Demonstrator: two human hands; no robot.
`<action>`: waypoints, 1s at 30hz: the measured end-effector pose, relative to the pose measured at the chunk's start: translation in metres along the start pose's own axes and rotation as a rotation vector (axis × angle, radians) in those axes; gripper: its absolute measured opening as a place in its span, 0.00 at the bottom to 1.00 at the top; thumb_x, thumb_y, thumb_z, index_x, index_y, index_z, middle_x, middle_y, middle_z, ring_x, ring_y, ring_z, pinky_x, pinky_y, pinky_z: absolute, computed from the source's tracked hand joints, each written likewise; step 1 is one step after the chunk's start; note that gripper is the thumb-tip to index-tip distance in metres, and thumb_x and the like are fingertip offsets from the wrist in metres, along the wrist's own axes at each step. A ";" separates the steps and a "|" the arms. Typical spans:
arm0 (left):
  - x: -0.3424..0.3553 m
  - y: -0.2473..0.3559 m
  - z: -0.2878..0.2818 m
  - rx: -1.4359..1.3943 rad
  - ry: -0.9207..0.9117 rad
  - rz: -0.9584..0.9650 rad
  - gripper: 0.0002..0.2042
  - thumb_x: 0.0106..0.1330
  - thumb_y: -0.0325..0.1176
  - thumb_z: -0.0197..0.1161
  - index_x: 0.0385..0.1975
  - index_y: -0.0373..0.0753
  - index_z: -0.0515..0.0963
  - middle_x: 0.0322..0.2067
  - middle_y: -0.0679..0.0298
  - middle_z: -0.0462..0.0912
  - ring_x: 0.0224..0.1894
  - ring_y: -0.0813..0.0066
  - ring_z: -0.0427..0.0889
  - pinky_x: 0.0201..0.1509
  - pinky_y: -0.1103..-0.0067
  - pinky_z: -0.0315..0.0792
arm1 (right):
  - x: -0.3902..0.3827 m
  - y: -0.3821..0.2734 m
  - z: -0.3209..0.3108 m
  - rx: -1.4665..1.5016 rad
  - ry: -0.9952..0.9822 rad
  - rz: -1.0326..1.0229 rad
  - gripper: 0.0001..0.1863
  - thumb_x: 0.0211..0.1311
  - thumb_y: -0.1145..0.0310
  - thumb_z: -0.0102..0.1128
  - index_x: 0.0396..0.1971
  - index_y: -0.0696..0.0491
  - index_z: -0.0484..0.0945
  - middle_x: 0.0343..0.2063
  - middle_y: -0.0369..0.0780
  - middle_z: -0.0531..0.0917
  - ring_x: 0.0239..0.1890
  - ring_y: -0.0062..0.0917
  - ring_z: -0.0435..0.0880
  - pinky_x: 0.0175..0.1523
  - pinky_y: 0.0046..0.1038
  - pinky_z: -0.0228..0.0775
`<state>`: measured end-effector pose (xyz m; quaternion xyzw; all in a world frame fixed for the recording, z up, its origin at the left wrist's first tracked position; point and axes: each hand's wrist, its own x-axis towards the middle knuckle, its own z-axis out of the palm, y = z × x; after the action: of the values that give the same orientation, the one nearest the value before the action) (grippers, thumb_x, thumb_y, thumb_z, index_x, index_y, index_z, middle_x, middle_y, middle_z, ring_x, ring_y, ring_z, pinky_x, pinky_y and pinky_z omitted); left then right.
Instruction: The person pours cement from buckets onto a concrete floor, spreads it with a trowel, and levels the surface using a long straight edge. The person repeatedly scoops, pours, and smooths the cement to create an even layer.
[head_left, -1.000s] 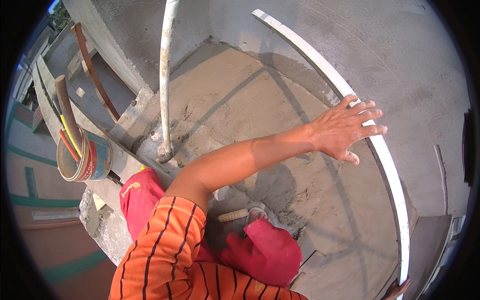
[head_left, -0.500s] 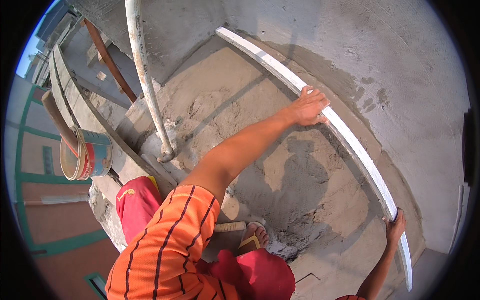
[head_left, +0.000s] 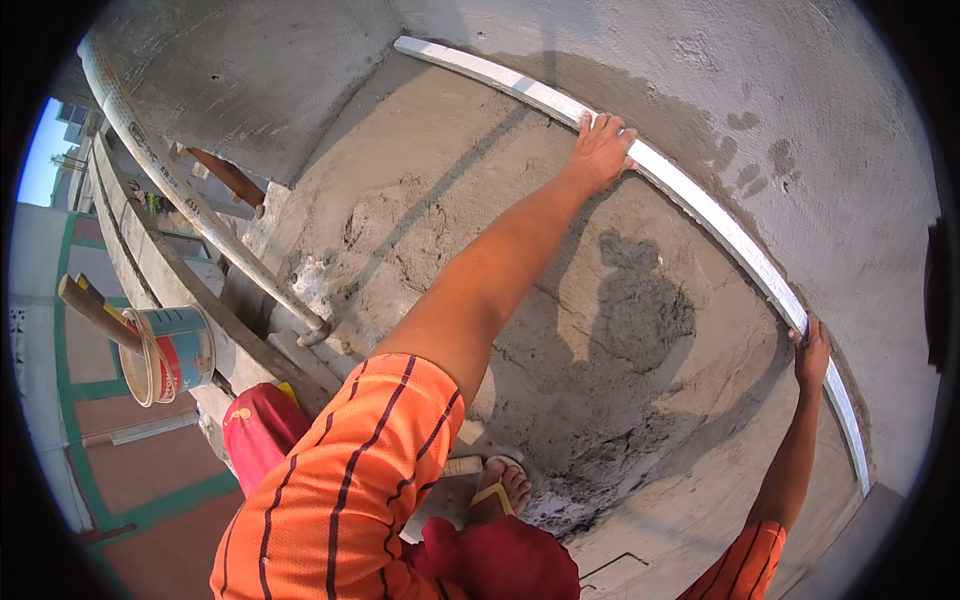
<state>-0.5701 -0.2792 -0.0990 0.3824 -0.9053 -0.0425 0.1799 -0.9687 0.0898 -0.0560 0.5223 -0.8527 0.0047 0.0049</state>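
Observation:
A long white straightedge [head_left: 545, 97] lies across the far edge of the wet mortar [head_left: 425, 115], close along the foot of the grey wall [head_left: 840, 210]. It looks bowed in this wide view. My left hand [head_left: 603, 152] is closed over its middle part, fingers curled over the top. Further right and nearer to me, my right hand [head_left: 813, 357] grips it toward its right end, with the thumb on the near side. The mortar surface is smooth at the far left and rough and lumpy in the middle, where my shadow falls.
A pole [head_left: 190, 205] slants down at the left to the mortar's edge. Beside it a bucket [head_left: 165, 352] with a wooden handle [head_left: 100, 315] sticking out stands on a concrete ledge [head_left: 240, 335]. A sandalled foot [head_left: 500, 488] and bent wire [head_left: 618, 562] are near me.
Both hands have pushed the straightedge away from me, up against the wall's foot. My right hand has moved farther forward, and the view has shifted somewhat.

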 end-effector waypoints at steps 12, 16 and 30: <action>0.033 -0.018 0.002 -0.050 -0.142 -0.081 0.21 0.65 0.41 0.61 0.56 0.44 0.73 0.55 0.57 0.69 0.63 0.57 0.64 0.71 0.59 0.54 | 0.037 -0.007 0.053 0.062 0.084 0.125 0.27 0.60 0.62 0.62 0.61 0.41 0.69 0.58 0.50 0.73 0.61 0.47 0.71 0.62 0.42 0.65; 0.027 -0.038 0.001 0.005 -0.139 -0.057 0.20 0.65 0.42 0.61 0.55 0.45 0.73 0.58 0.58 0.69 0.63 0.57 0.65 0.70 0.62 0.57 | 0.045 -0.030 0.039 -0.004 0.077 0.177 0.26 0.61 0.64 0.59 0.61 0.42 0.68 0.58 0.51 0.73 0.60 0.48 0.72 0.61 0.43 0.66; 0.032 -0.037 -0.001 0.018 -0.119 -0.041 0.16 0.66 0.31 0.56 0.55 0.44 0.70 0.57 0.55 0.70 0.66 0.56 0.64 0.71 0.63 0.58 | 0.053 -0.005 0.048 0.011 0.117 0.143 0.30 0.61 0.57 0.61 0.60 0.53 0.67 0.58 0.53 0.72 0.59 0.49 0.71 0.62 0.42 0.64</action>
<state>-0.5649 -0.3279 -0.0967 0.3995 -0.9066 -0.0607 0.1214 -0.9883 0.0400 -0.1028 0.4589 -0.8861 0.0404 0.0512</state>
